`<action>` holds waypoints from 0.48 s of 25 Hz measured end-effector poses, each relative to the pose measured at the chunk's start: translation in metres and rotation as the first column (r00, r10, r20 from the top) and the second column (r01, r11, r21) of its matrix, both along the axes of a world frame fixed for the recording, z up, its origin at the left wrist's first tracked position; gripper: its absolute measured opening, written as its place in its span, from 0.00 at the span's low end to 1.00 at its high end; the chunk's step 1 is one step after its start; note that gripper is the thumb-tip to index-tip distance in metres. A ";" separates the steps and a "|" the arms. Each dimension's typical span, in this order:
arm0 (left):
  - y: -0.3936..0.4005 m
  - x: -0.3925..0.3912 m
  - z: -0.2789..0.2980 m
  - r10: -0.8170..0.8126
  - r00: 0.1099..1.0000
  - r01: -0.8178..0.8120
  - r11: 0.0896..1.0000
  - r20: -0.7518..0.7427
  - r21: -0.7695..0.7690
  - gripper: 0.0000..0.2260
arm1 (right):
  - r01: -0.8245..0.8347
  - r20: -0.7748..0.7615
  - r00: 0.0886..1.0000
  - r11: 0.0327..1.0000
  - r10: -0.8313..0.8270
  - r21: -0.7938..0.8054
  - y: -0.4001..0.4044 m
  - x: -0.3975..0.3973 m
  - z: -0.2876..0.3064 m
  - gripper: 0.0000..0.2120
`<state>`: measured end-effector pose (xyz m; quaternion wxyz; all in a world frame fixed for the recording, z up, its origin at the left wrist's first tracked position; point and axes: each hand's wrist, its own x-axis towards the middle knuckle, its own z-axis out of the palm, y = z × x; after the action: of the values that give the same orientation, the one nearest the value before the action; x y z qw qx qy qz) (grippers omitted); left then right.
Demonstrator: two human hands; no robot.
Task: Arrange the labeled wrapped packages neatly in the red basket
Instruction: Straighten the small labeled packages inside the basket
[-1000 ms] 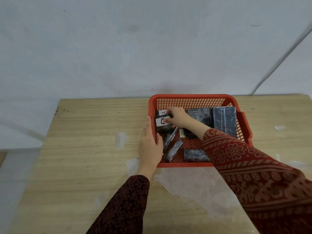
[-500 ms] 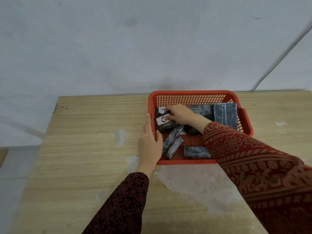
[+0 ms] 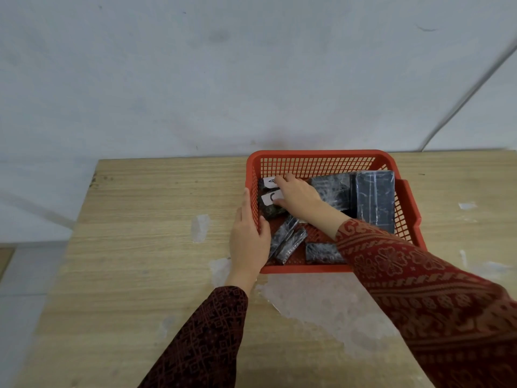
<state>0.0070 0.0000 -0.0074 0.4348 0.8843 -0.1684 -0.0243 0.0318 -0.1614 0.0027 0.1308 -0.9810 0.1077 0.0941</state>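
The package marked C (image 3: 272,203) sits in the far left corner of the red basket (image 3: 313,156), right under the right hand (image 3: 298,196), whose fingers curl onto it. The left hand (image 3: 249,236) lies flat, holding the basket's left wall.

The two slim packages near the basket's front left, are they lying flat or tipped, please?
Tipped. The two slim packages stand on edge, leaning diagonally side by side on the basket floor, unlike the flat package.
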 end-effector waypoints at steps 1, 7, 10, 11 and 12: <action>0.000 0.001 0.000 0.002 1.000 -0.002 1.000 0.004 -0.003 0.31 | -0.022 -0.016 1.000 1.000 0.022 0.006 0.000 -0.004 0.002 0.20; 0.000 0.000 -0.001 -0.010 1.000 0.010 1.000 0.003 -0.006 0.31 | 0.032 -0.028 0.999 0.999 -0.033 -0.034 0.009 -0.020 -0.002 0.11; 0.000 0.001 -0.001 -0.009 1.000 0.009 1.000 0.024 -0.003 0.30 | 0.032 -0.028 0.999 0.992 -0.036 -0.126 0.018 -0.018 -0.001 0.10; 0.000 0.001 -0.001 -0.009 1.000 0.009 1.000 0.026 -0.002 0.30 | 0.029 -0.026 0.999 0.990 -0.032 -0.135 0.018 -0.019 -0.001 0.11; 0.000 0.000 0.000 -0.006 1.000 0.007 1.000 0.023 -0.002 0.30 | 0.024 -0.024 0.999 0.992 -0.027 -0.127 0.016 -0.022 -0.001 0.12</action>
<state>0.0074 -0.0003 -0.0077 0.4338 0.8834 -0.1763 -0.0152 0.0093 -0.1450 0.0021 0.0683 -0.9846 0.1275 0.0982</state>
